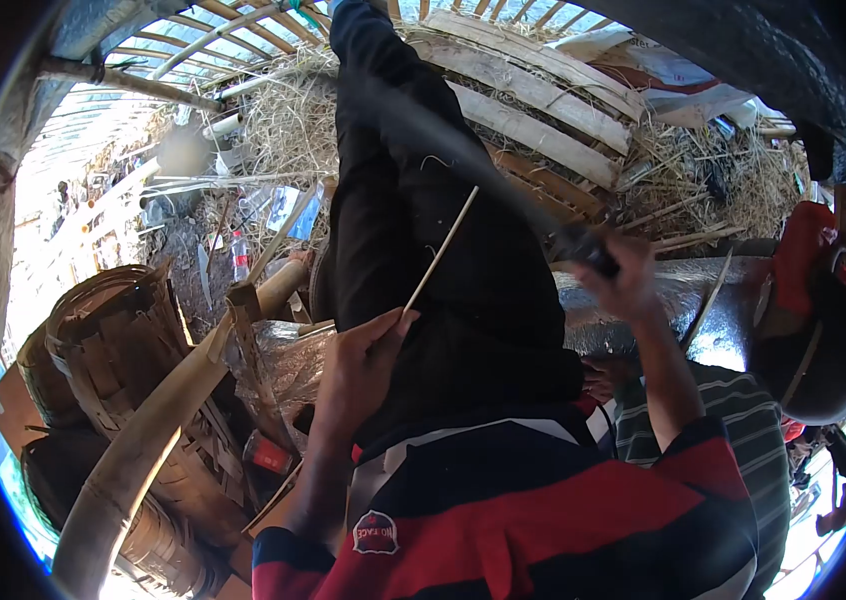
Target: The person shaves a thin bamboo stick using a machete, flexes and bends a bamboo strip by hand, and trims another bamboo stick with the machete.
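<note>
My left hand [363, 355] is closed around the lower end of a thin, pale bamboo stick [443, 245], which slants up and to the right over my dark trousers [473, 310]. My right hand [625, 278] grips the dark handle of a machete [463, 150]. Its long blade is smeared by motion and reaches up and left across my legs, above the tip of the stick. Between blade and stick I see a gap in this view, though their true distance is unclear. A thin curled shaving [436, 160] lies on the trousers near the stick's tip.
Left of me stand woven bamboo baskets [108, 350] and a thick bamboo pole [148, 440]. A red-labelled jar [268, 455] sits beside them. Wooden slats [533, 90] and straw [288, 120] lie ahead. On the right are a striped cloth [713, 420] and a dark cap-like object [818, 350].
</note>
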Motion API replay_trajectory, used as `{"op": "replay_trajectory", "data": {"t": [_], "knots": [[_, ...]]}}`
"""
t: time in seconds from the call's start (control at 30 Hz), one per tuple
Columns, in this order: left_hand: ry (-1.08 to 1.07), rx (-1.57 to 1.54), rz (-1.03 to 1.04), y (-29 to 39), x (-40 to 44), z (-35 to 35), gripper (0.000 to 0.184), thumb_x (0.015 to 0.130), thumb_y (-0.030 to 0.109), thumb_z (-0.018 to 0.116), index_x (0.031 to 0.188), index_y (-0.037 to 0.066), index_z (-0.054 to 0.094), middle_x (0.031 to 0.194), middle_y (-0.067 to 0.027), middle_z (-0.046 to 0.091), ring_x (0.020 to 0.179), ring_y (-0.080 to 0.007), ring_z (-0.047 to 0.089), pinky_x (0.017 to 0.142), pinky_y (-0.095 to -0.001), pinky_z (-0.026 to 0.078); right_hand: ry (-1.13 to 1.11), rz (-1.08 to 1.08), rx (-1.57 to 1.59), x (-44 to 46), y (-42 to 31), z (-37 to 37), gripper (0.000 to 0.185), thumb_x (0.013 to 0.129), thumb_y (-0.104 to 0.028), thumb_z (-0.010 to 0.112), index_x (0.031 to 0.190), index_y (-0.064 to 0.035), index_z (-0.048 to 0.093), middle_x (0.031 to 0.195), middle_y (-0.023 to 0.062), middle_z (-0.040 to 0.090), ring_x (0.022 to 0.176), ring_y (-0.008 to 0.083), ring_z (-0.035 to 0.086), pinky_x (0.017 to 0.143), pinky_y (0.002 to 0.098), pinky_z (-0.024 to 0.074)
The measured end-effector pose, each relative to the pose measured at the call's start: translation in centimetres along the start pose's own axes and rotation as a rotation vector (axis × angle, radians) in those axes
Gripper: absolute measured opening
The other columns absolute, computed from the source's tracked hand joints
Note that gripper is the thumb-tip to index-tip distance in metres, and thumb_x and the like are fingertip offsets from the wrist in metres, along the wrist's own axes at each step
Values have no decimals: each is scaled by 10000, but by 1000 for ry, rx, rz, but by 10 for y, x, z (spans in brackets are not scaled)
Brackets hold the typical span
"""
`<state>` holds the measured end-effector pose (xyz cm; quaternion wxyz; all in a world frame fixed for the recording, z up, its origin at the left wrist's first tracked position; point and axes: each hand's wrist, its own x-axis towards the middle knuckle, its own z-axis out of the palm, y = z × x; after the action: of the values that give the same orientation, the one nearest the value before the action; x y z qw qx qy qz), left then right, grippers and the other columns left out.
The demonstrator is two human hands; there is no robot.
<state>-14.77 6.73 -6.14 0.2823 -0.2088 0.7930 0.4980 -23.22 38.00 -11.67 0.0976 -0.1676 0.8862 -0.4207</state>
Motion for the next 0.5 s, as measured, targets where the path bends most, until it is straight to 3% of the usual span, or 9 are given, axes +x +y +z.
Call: {"op": "replay_trajectory", "data": {"t": [0.07,0.1,0.17,0.3,0.4,0.5], "knots": [[-79,2,-75,10,2,2,245,971,159,589,1141,8,679,970,-159,728,933,-126,673,813,-269,501,-39,-211,30,4,-17,20,430,737,-420,821,910,-55,673,672,59,652,515,187,630,489,309,493],[-81,8,-71,8,3,4,245,971,159,589,1141,8,679,970,-159,728,933,-126,673,813,-269,501,-32,-210,30,5,-24,29,430,737,-420,821,910,-55,673,672,59,652,515,187,630,489,309,493],[-54,-100,81,-1,4,9,242,969,141,588,1153,8,673,982,-161,727,920,-108,659,800,-264,490,-135,-392,-92,6,-35,44,469,686,-422,850,907,-58,653,674,29,625,474,177,580,481,303,471],[-72,-56,63,1,0,4,236,971,127,583,1152,4,672,959,-141,727,884,-86,638,782,-254,479,-184,-442,-104,14,-43,58,514,661,-477,850,904,-69,654,690,18,638,472,157,576,479,299,473],[-17,-114,64,5,-5,4,239,975,141,580,1141,-3,675,895,-119,720,835,-75,618,751,-246,476,-130,-483,-162,21,-34,52,547,712,-539,794,919,-51,655,605,21,595,426,180,548,438,311,454],[-33,-58,-82,7,-9,-5,255,976,171,587,1134,-7,677,856,-112,713,818,-73,617,744,-245,480,-12,-518,-237,24,-19,34,554,715,-537,795,916,-41,652,607,22,596,427,181,554,436,302,456]]}}
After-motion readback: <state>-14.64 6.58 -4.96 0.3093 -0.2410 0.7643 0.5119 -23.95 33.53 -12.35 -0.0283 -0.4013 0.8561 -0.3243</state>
